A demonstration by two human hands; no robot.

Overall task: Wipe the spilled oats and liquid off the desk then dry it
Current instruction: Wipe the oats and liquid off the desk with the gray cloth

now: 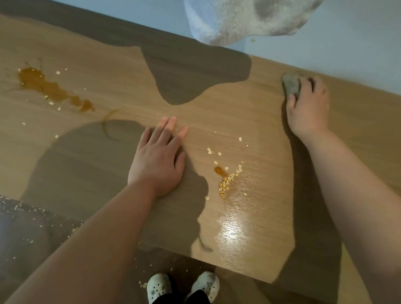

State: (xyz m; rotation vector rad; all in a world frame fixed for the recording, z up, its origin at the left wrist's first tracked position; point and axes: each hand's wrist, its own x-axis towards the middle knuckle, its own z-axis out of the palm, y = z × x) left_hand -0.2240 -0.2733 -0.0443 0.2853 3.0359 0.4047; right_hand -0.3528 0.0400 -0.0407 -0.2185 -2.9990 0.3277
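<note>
Desk (258,123): bare wood at back between left hand (159,157) and right hand (306,105). Toward front of that gap, oat pile (227,183) touches small puddle (219,171), near left hand. Big puddle (44,85) with scattered flakes far left, well apart from both hands. Right hand grips rag (291,86) by back edge, near wall (376,46). Towel (244,14) hangs above back edge, mid-desk.
</note>
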